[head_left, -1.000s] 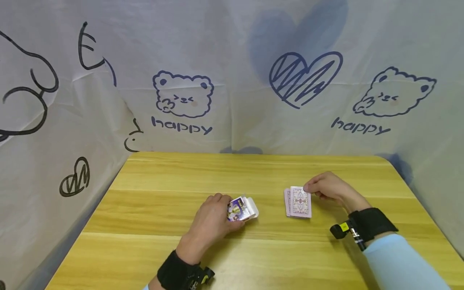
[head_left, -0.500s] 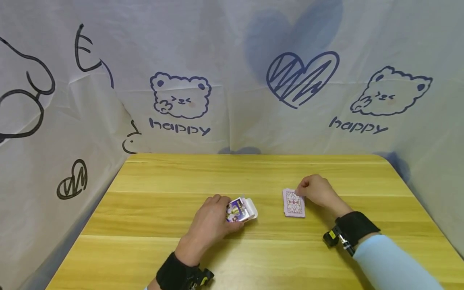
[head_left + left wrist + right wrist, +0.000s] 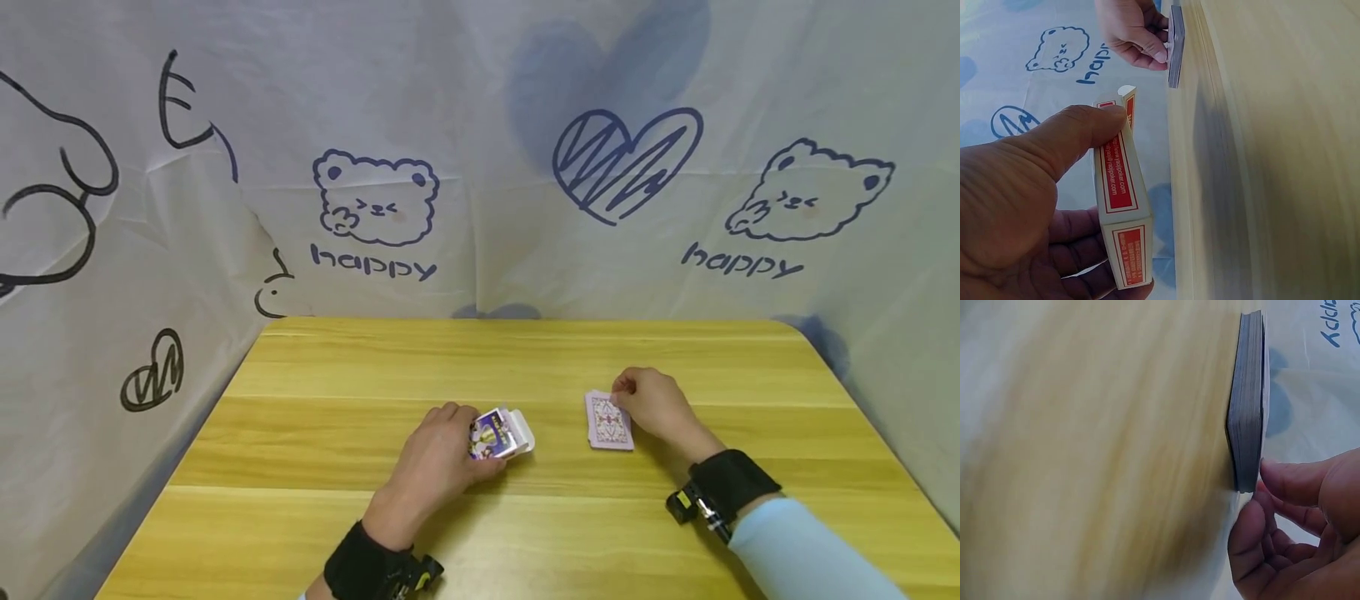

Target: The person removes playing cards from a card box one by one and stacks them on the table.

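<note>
My left hand [image 3: 435,457] grips a small playing-card box [image 3: 489,437], thumb on one edge and fingers curled around the far side. The box has a purple printed front and its white flap stands open toward the right. Red panels with web-address print show on the box's sides [image 3: 1115,172] in the left wrist view. To the right, a deck of playing cards [image 3: 600,439] lies face down on the table. My right hand [image 3: 656,406] pinches the top card [image 3: 611,421] at its far right corner. In the right wrist view a thin gap separates that card from the deck [image 3: 1246,406].
The yellow wood-grain table [image 3: 375,358] runs back to a white cloth wall [image 3: 510,250] with drawn bears, a heart and lettering. A second cloth side [image 3: 195,267] borders the table's left edge. Black camera straps [image 3: 735,482] wrap both wrists.
My right hand has shifted left, bringing its card from offset to nearly square over the deck. Over the last half second it has barely moved. The left hand and box have stayed put.
</note>
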Tool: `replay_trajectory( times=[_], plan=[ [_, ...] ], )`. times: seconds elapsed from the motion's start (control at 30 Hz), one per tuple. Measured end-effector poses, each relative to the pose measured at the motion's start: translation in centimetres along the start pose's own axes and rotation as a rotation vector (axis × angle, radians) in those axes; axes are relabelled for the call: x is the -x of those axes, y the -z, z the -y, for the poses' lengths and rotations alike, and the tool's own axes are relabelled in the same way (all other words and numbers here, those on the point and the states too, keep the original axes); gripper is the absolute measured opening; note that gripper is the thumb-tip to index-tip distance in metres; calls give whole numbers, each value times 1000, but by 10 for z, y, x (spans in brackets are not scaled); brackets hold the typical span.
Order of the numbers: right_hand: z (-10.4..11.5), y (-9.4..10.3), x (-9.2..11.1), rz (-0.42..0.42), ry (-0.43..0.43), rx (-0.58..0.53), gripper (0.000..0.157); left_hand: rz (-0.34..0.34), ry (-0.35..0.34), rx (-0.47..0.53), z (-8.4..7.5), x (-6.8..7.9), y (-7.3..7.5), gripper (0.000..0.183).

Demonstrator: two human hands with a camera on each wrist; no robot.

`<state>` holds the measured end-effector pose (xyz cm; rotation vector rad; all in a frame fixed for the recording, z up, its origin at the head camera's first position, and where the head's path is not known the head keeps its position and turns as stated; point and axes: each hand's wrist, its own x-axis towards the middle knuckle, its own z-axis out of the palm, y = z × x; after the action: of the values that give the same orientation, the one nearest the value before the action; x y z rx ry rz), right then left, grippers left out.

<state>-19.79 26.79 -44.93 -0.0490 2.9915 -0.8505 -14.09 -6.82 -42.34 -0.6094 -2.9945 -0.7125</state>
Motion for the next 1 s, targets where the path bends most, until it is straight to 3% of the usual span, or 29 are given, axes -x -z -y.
replay_trajectory(
  times=[0.17, 0.37, 0.47, 1.0],
  plan=[
    [6, 3, 5, 2, -53, 10, 24, 1, -4, 0, 0, 0, 0, 70],
    [14, 0, 9, 56, -126, 62, 64, -3, 0, -6, 0, 0, 1, 71],
    [19, -4, 10, 63, -155, 63, 74, -4, -3, -6, 0, 0, 0, 70],
    [34, -15, 9, 27, -115, 158, 55, -8, -7, -4, 1, 0, -2, 70]
  ],
)
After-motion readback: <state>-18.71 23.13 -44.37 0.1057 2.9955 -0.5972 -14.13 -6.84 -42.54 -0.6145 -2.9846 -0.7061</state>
